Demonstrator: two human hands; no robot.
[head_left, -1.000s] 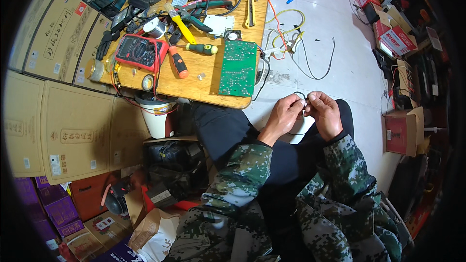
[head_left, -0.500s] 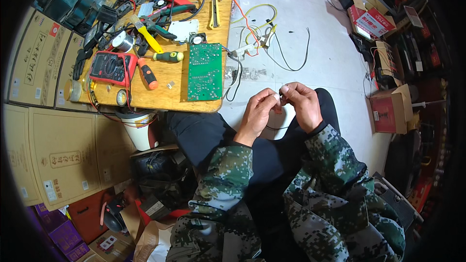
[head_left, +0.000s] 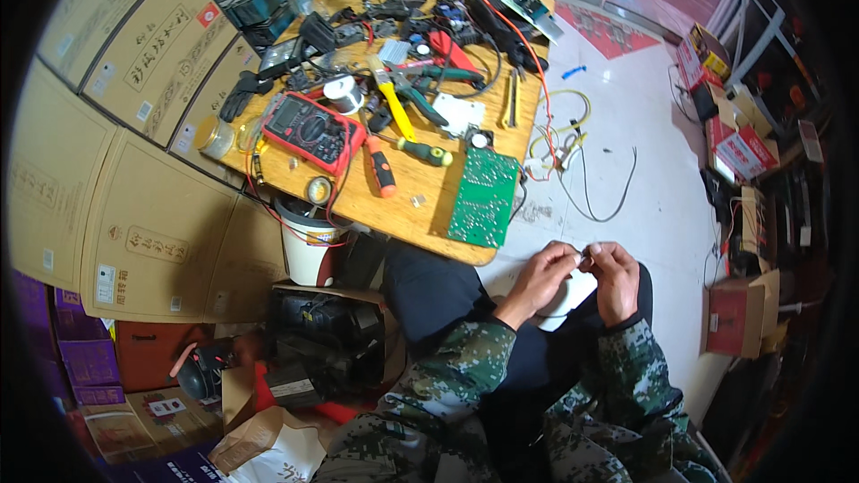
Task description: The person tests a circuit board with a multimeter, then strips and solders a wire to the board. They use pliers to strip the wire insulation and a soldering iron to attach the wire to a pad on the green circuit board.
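Over my lap, my left hand (head_left: 548, 275) and my right hand (head_left: 617, 281) meet with fingertips pinched together. Whatever they hold between them is too small and too covered by fingers to name. A thin dark line, perhaps a wire, shows just below the left hand. Nearest to the hands is a green circuit board (head_left: 484, 199), lying at the near right corner of the wooden table (head_left: 412, 234), solder side up. To its left on the table are a green-and-yellow screwdriver (head_left: 424, 152), an orange-and-black screwdriver (head_left: 380, 170) and a red multimeter (head_left: 313, 131).
Pliers (head_left: 420, 103), a yellow-handled brush (head_left: 394, 103), a solder spool (head_left: 344, 95) and a yellow utility knife (head_left: 511, 100) crowd the table. Cables (head_left: 583, 181) lie on the floor. A white bin (head_left: 309, 258) stands under the table edge; cardboard boxes (head_left: 170, 255) are stacked left.
The whole view has swung left, so table and hands appear farther right and lower. Both hands stay pinched together over my lap, with only slight shifts of the fingers.
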